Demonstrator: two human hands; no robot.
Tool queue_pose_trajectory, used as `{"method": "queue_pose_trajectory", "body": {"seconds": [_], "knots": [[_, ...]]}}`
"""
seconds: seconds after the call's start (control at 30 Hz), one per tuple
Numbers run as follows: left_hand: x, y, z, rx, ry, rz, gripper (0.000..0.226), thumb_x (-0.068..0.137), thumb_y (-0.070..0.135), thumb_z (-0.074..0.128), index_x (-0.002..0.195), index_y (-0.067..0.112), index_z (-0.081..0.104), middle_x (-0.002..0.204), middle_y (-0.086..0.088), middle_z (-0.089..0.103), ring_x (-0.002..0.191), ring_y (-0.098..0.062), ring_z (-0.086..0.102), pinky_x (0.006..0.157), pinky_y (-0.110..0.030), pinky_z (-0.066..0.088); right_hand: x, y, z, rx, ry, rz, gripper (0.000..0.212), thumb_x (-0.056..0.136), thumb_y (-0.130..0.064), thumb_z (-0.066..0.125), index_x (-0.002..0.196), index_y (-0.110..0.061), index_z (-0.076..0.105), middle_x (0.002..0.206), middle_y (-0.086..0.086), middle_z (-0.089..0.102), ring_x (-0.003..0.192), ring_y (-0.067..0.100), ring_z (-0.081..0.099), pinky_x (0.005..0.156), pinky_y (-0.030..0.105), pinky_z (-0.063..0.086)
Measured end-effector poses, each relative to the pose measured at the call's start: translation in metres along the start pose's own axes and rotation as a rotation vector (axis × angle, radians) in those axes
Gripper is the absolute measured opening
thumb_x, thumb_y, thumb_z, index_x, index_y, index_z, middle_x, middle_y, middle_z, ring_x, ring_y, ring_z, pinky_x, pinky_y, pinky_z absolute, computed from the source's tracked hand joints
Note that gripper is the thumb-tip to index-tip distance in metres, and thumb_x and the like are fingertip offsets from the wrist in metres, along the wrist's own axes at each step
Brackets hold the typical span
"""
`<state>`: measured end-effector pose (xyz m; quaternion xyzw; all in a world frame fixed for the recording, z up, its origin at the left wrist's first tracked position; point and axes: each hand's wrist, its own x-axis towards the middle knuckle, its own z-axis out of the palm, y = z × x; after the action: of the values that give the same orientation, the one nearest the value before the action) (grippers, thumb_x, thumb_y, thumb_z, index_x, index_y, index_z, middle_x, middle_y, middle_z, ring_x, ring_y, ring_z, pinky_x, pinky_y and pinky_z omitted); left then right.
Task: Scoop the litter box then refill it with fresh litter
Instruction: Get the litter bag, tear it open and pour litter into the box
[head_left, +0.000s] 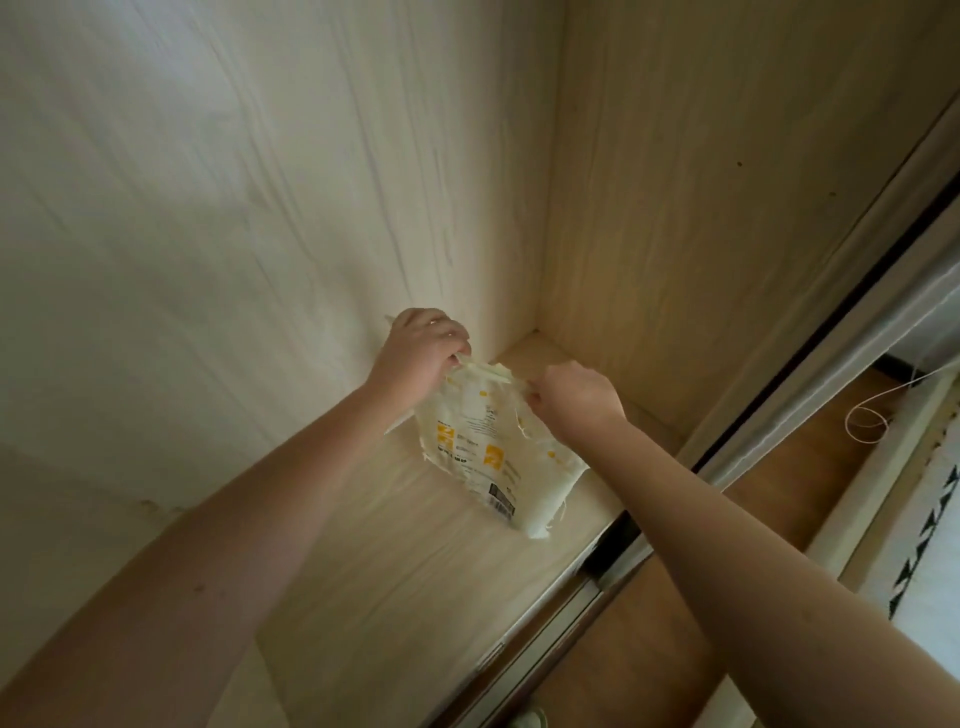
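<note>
Head view: Inside a pale wood-grain closet, a person reaches with both arms to a cream litter bag (493, 457) standing on the closet floor (395, 561), near the back corner. The left hand (421, 353) has its fingers curled around the bag's top left corner; the right hand (576, 395) pinches the top right corner, fingers curled tight. The bag hangs directly below both hands, its long axis running from the gathered top edge down and toward the camera-right, with its lower corner close to the sliding door track (613, 561). Both hands sit about equally near the top edge. The back wall (260, 208) stands just behind the left hand, the side wall (701, 208) beside the right, so the open room for lifting appears to lie upward and out over the track toward the brown floor (649, 649). No litter box is in view.
</note>
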<state>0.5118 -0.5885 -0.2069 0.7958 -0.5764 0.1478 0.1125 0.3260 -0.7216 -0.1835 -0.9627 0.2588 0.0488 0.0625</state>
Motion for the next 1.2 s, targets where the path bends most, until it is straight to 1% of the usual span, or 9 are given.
{"method": "queue_pose_trajectory", "body": {"seconds": [0.07,0.13,0.2,0.37,0.6,0.8,0.93,1.07,1.2], "knots": [[-0.009,-0.002,0.025,0.013,-0.064,-0.028,0.014,0.083,0.012,0.068,0.091,0.021,0.075,0.106,0.005,0.070,0.107,-0.027,0.059,0.102,-0.042,0.030,0.008,-0.001,0.019,-0.005,-0.031,0.031,0.019,0.091,-0.007,0.049,0.078,-0.014,0.061,0.063,-0.001,0.053,0.051,0.016,0.050,0.042,0.023,0.031],[-0.018,0.005,0.048,-0.010,-0.239,-0.088,0.017,0.094,0.020,0.059,0.103,0.023,0.073,0.112,0.006,0.069,0.115,-0.023,0.056,0.108,-0.042,0.028,0.011,-0.001,0.035,-0.003,-0.093,0.060,0.019,0.091,-0.005,0.051,0.079,-0.015,0.063,0.067,0.000,0.057,0.054,0.017,0.055,0.044,0.023,0.038],[-0.023,0.012,0.062,-0.020,-0.311,-0.131,0.024,0.098,0.019,0.052,0.115,0.021,0.069,0.115,0.004,0.069,0.116,-0.021,0.056,0.106,-0.038,0.030,0.012,0.000,0.046,0.008,-0.136,0.080,0.019,0.090,-0.004,0.050,0.083,-0.015,0.063,0.072,0.001,0.057,0.059,0.019,0.057,0.052,0.027,0.047],[-0.015,0.015,0.069,-0.034,-0.247,-0.148,0.025,0.099,0.014,0.049,0.117,0.018,0.065,0.110,0.002,0.070,0.110,-0.023,0.057,0.098,-0.035,0.032,0.013,0.005,0.051,0.016,-0.130,0.072,0.017,0.092,-0.007,0.046,0.096,-0.016,0.059,0.073,-0.002,0.051,0.068,0.021,0.056,0.058,0.029,0.045],[-0.013,0.008,0.069,0.012,-0.281,-0.060,0.019,0.089,0.022,0.064,0.108,0.019,0.067,0.101,0.001,0.071,0.105,-0.026,0.061,0.099,-0.039,0.034,0.010,0.011,0.054,0.070,-0.138,0.079,0.025,0.094,-0.017,0.046,0.115,-0.019,0.059,0.096,0.004,0.064,0.078,0.022,0.059,0.064,0.029,0.046],[-0.015,0.011,0.052,0.093,-0.367,-0.085,0.050,0.084,0.045,0.067,0.129,0.026,0.055,0.125,0.003,0.062,0.123,-0.023,0.051,0.110,-0.041,0.026,0.003,0.012,0.060,0.138,-0.098,0.059,0.026,0.093,-0.031,0.051,0.115,-0.019,0.056,0.101,0.002,0.063,0.086,0.020,0.061,0.065,0.030,0.048],[-0.019,0.014,0.044,0.076,-0.367,-0.070,0.054,0.082,0.043,0.068,0.131,0.026,0.054,0.128,0.004,0.059,0.127,-0.021,0.047,0.115,-0.044,0.020,-0.007,0.011,0.064,0.146,-0.047,0.027,0.031,0.094,-0.037,0.054,0.119,-0.019,0.054,0.110,0.002,0.061,0.094,0.020,0.060,0.073,0.032,0.052],[-0.021,0.018,0.039,0.049,-0.323,-0.034,0.058,0.078,0.040,0.071,0.132,0.025,0.055,0.128,0.002,0.057,0.126,-0.023,0.047,0.115,-0.046,0.021,-0.013,0.012,0.063,0.157,-0.032,0.020,0.035,0.094,-0.039,0.054,0.122,-0.018,0.052,0.113,0.002,0.060,0.097,0.021,0.060,0.075,0.033,0.052],[-0.022,0.028,0.031,0.018,-0.330,-0.020,0.059,0.084,0.048,0.061,0.137,0.026,0.049,0.133,0.004,0.054,0.129,-0.019,0.043,0.115,-0.040,0.021,-0.019,0.013,0.056,0.161,-0.002,0.016,0.038,0.095,-0.040,0.051,0.126,-0.018,0.050,0.117,0.002,0.059,0.100,0.022,0.059,0.075,0.033,0.049]]}}
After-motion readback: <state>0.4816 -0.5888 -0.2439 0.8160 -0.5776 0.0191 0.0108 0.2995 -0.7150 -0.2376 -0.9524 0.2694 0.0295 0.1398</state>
